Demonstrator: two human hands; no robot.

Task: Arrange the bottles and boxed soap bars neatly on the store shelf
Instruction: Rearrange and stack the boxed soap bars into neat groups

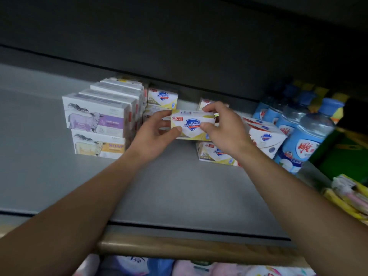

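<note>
A white and yellow Safeguard soap box point(192, 123) is held above the grey shelf point(179, 188) between both hands. My left hand point(154, 136) pinches its left end and my right hand point(223, 129) grips its right end. Behind it stand more Safeguard boxes point(162, 97). Another Safeguard box point(216, 154) lies flat under my right hand. A tilted red and white Safeguard pack point(265, 137) leans beside it. Blue-capped bottles point(306, 134) stand in a group at the right.
Stacked goat-milk soap boxes point(97, 124) fill a double-height row at the left. Yellow packets point(350, 196) lie at the shelf's right edge. A wooden-look front rail point(189, 250) runs below, with pastel packages point(199, 267) on the shelf underneath.
</note>
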